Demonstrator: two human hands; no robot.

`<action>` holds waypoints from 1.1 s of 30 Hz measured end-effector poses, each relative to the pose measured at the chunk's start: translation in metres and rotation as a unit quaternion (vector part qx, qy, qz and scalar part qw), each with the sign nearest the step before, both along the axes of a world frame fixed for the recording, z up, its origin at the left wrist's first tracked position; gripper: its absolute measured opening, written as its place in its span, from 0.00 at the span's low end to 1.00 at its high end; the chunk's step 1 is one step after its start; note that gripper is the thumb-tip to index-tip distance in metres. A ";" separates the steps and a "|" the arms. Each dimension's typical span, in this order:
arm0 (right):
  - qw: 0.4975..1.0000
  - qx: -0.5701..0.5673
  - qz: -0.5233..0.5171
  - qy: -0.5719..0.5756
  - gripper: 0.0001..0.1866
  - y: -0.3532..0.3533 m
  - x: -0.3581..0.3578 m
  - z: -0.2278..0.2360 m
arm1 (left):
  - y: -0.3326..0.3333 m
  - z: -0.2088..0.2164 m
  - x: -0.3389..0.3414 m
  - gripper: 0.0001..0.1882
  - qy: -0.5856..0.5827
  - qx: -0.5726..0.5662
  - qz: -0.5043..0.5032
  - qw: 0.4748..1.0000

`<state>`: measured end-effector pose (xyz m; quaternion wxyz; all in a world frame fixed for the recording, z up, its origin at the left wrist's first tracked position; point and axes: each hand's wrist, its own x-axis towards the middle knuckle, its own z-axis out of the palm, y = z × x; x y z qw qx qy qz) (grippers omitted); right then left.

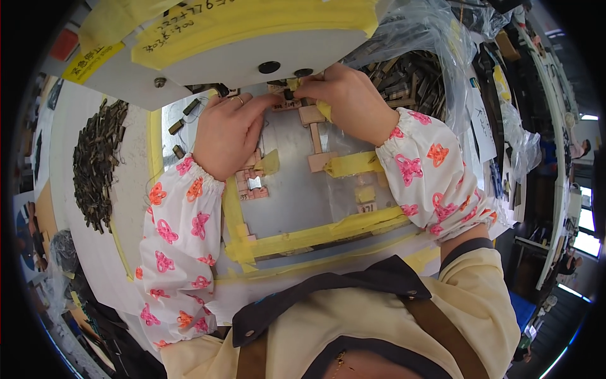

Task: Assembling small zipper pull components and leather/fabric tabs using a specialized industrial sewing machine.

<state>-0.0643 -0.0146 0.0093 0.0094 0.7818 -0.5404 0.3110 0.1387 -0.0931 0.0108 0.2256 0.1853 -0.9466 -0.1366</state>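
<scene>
Under the front of a white machine head, both my hands meet at a small dark block (289,94) set by a copper-coloured stop block (285,105). My left hand (221,136) has its forefinger stretched to the dark block's left side, its other fingers curled and partly hidden under the machine. From the right, my right hand (356,104) pinches at the same block, its fingertips close together. More copper-coloured blocks (317,140) are fixed on the metal plate (284,183) below. Several loose dark pieces with thin wires (188,107) lie left of my left hand.
A heap of dark pieces (98,164) lies on the white table at left. Another pile (410,79) sits in clear plastic (442,38) at right. Yellow tape (328,235) edges the plate. The machine head (252,57) hangs low over my hands.
</scene>
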 end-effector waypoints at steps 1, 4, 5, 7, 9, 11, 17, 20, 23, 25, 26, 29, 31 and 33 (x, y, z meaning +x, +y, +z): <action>1.000 0.003 -0.005 0.000 0.10 0.000 0.000 0.000 | 0.000 0.001 0.000 0.16 0.001 0.000 0.001 1.000; 1.000 0.006 0.001 0.005 0.10 -0.003 0.000 -0.003 | -0.001 0.000 0.000 0.16 0.005 -0.005 -0.003 1.000; 1.000 0.006 0.001 0.006 0.10 -0.003 0.001 -0.003 | -0.001 -0.002 0.000 0.15 0.011 -0.020 0.000 1.000; 1.000 0.010 0.001 0.005 0.10 -0.003 0.002 -0.003 | -0.001 -0.003 0.000 0.14 0.017 -0.035 0.003 0.999; 1.000 0.018 0.003 0.011 0.10 -0.005 0.004 -0.002 | -0.001 -0.003 0.000 0.14 0.014 -0.036 0.000 0.999; 1.000 0.025 0.005 0.017 0.09 -0.005 0.005 -0.002 | -0.001 -0.005 0.001 0.14 0.016 -0.043 0.000 0.999; 0.999 0.042 -0.006 0.028 0.08 -0.004 0.005 0.001 | 0.000 -0.002 -0.005 0.17 -0.016 -0.117 -0.008 0.993; 0.998 0.059 -0.020 0.008 0.08 -0.004 0.005 0.002 | 0.000 0.005 -0.008 0.18 -0.047 -0.146 -0.005 0.988; 0.999 0.031 0.006 0.015 0.07 -0.004 0.008 0.004 | 0.005 0.008 -0.003 0.21 -0.069 -0.127 0.014 0.989; 0.997 0.012 -0.019 0.072 0.07 -0.001 0.006 0.002 | 0.003 0.003 -0.003 0.24 -0.072 -0.114 0.015 0.991; 0.997 0.007 -0.020 0.074 0.07 -0.001 0.004 0.003 | 0.004 -0.002 -0.002 0.23 -0.039 -0.092 0.023 0.995; 0.994 -0.009 -0.017 0.111 0.06 0.003 0.008 0.005 | 0.003 -0.005 0.004 0.22 -0.004 -0.060 0.041 0.997; 0.993 0.001 -0.022 0.116 0.07 0.003 0.010 0.011 | 0.003 -0.006 0.004 0.21 0.002 -0.050 0.052 0.997; 0.994 -0.005 -0.024 0.109 0.08 0.004 0.009 0.010 | 0.004 -0.006 0.002 0.19 -0.008 -0.053 0.051 0.997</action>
